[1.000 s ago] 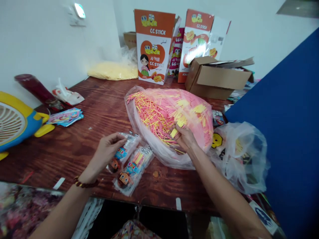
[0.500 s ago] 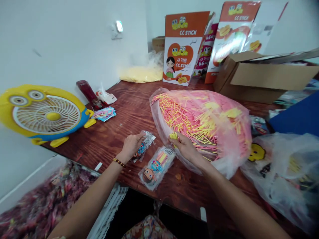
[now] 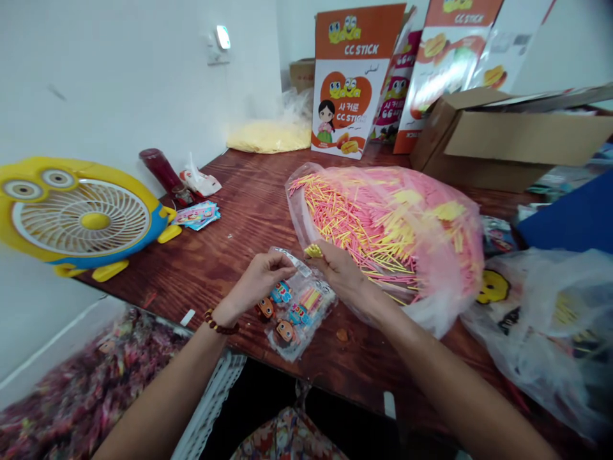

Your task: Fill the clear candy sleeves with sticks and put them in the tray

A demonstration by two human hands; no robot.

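Observation:
My left hand [image 3: 261,280] pinches the top edge of a small clear packet [image 3: 280,292] with a cartoon face printed on it. In my right hand [image 3: 341,271] is a bunch of yellow sticks [image 3: 314,251], their ends showing beyond the fingers, close to the packet's opening edge. A second printed packet [image 3: 299,317], with pink and yellow sticks inside, lies on the table under and beside the first. Behind my right hand, a large open plastic bag [image 3: 299,214] holds a heap of pink and yellow sticks [image 3: 345,217].
A yellow and blue fan [image 3: 96,220] stands at the left, near a dark red bottle [image 3: 163,172] and a tissue pack [image 3: 201,183]. Printed boxes [image 3: 357,76] and an open carton [image 3: 522,144] stand behind. A white plastic bag [image 3: 550,319] lies at the right.
My right hand has moved left with the yellow sticks, towards the packet. The packet in my left hand is now spread flatter and overlaps the filled one.

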